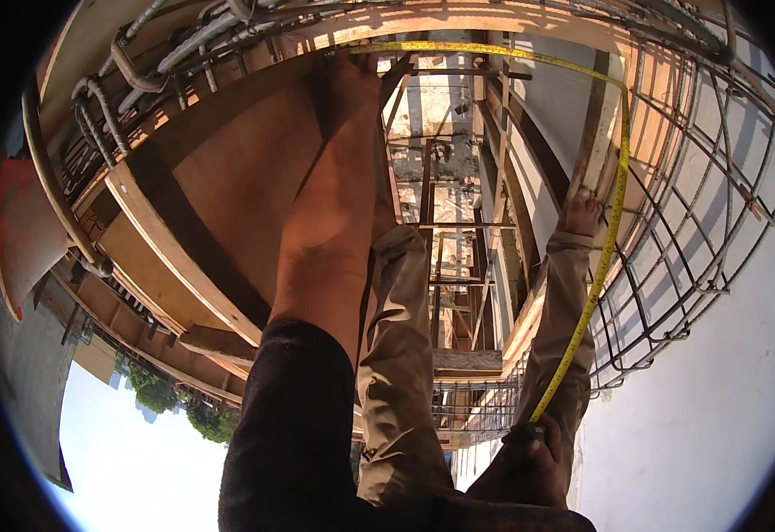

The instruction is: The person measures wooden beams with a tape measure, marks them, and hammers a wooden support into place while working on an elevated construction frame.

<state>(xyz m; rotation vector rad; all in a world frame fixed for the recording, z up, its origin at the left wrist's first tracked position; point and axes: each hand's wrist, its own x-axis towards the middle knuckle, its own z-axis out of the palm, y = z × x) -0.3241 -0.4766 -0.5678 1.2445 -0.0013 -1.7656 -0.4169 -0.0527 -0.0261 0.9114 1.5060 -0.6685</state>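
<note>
A yellow tape measure blade (598, 284) runs from my right hand up past my foot, bends at the upper right, and crosses leftward along a timber edge to my left hand. My left arm reaches far forward. There, partly in shadow, my left hand (358, 71) is closed at the far end of the blade, its fingers small and dark. Low and near my body, my right hand (542, 457) grips the dark tape measure case (522, 434), where the blade comes out.
My bare foot (582, 213) stands on a timber beam (602, 142). Below is a deep opening with wooden braces (432, 195). A rebar cage (680, 239) lines the right side, more steel bars (174, 53) the upper left. A brown plywood panel (219, 168) is left of my arm.
</note>
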